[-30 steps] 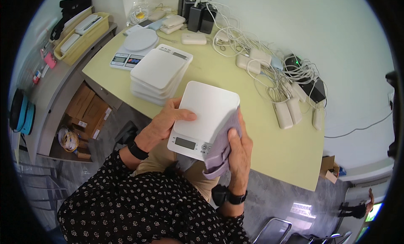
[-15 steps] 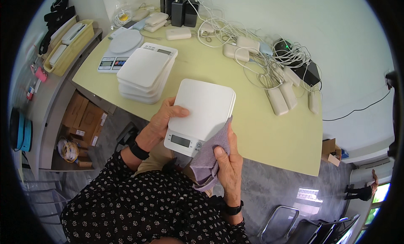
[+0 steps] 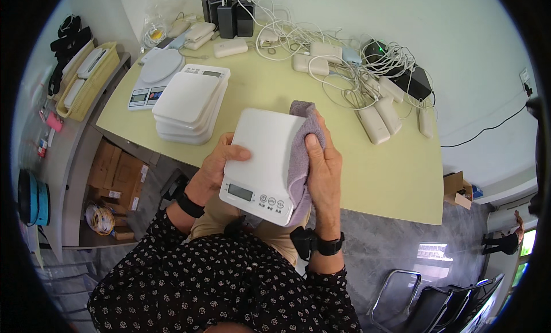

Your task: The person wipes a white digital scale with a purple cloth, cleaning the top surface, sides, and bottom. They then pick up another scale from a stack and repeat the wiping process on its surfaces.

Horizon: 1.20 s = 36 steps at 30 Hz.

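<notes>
A white digital kitchen scale [image 3: 265, 152] is held in front of me, over the table's near edge, its small grey display toward me. My left hand [image 3: 221, 159] grips its left side, thumb on the flat top and fingers hidden beneath. Along the right side lies a purple cloth [image 3: 299, 161], folded over the edge. My right hand [image 3: 324, 166] is closed on this cloth, thumb on top, pressing it against the scale. Left of the held scale, a stack of white scales [image 3: 186, 103] stands on the table beside another scale with a round plate [image 3: 162, 66].
Tangled white cables [image 3: 367, 69] and several power banks [image 3: 374, 125] cover the back right of the pale yellow table [image 3: 396, 186]. Black power adapters [image 3: 236, 18] stand at the back. A yellow basket [image 3: 86, 83] sits on the left side counter. Chairs [image 3: 422, 310] stand at lower right.
My right hand and the cloth have moved up along the scale's right side, from its lower right corner. The scale's buttons now show. My left hand keeps its hold.
</notes>
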Tool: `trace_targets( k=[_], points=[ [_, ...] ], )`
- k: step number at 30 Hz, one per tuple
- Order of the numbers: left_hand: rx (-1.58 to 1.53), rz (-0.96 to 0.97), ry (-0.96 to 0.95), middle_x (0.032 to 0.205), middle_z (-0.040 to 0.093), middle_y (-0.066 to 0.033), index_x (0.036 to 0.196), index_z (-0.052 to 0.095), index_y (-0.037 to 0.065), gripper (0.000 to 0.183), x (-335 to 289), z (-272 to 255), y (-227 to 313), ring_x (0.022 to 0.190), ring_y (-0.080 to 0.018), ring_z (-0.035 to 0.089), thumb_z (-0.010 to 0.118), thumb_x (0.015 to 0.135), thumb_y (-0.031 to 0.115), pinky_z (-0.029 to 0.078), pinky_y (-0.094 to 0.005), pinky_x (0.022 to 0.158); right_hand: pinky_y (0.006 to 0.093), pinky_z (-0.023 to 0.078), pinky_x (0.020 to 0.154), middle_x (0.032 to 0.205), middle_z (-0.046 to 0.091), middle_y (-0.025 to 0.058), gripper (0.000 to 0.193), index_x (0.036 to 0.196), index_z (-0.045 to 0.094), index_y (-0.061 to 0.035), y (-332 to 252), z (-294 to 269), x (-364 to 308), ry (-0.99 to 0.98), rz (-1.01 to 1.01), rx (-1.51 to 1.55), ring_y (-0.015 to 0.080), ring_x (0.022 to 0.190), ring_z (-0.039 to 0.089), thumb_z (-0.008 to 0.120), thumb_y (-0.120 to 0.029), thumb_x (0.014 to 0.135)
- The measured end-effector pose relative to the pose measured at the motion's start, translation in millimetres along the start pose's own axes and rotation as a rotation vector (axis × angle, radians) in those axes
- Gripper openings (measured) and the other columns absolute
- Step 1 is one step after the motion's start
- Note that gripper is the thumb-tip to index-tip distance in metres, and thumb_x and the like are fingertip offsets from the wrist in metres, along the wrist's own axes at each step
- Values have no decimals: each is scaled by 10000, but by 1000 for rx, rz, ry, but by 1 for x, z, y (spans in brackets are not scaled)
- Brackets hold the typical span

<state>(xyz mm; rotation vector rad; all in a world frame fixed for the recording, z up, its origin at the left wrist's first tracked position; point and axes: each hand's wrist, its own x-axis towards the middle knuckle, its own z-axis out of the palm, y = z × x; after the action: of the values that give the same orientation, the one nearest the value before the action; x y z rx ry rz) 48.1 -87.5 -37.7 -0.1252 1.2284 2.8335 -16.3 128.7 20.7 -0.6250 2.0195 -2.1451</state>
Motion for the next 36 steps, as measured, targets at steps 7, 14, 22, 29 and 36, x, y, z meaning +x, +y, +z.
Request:
trace_targets(
  k=[7, 14, 22, 29, 36],
  points=[
    [-119, 81, 5, 1068, 727, -162, 1200, 649, -75, 427, 6, -1, -5, 879, -214, 743, 712, 819, 107, 637, -337, 789, 363, 251, 1225, 1633, 353, 196, 649, 1585, 287, 62, 10, 17, -57, -13, 51, 87, 270, 1507, 332, 500, -279, 1076],
    [-85, 124, 1, 1055, 732, -155, 1202, 646, -84, 432, 9, 2, -8, 842, -210, 746, 713, 827, 120, 638, -324, 768, 362, 257, 1217, 1604, 397, 218, 625, 1590, 293, 45, 6, 7, -82, -35, 31, -66, 293, 1484, 374, 520, -196, 1059],
    [38, 65, -63, 1046, 733, -140, 1184, 651, -79, 451, 4, 3, -5, 831, -194, 742, 759, 763, 43, 625, -313, 758, 326, 352, 1148, 1485, 533, 230, 557, 1510, 397, 115, -1, -5, -28, 98, 55, 0, 251, 1359, 504, 497, -163, 1037],
    [110, 83, -31, 1030, 736, -140, 1178, 658, -71, 479, 4, 4, -7, 841, -200, 739, 754, 736, 88, 626, -322, 758, 306, 487, 954, 1189, 692, 185, 527, 1441, 474, 126, 8, -9, -17, 139, 15, -84, 202, 1074, 626, 534, -189, 1023],
    [99, 91, -77, 1019, 733, -124, 1173, 661, -66, 472, 6, 0, -8, 819, -176, 726, 772, 737, 79, 612, -304, 739, 340, 457, 1055, 1283, 662, 191, 554, 1433, 482, 124, 7, -10, -66, 129, 98, -68, 219, 1176, 611, 615, -85, 938]
  ],
)
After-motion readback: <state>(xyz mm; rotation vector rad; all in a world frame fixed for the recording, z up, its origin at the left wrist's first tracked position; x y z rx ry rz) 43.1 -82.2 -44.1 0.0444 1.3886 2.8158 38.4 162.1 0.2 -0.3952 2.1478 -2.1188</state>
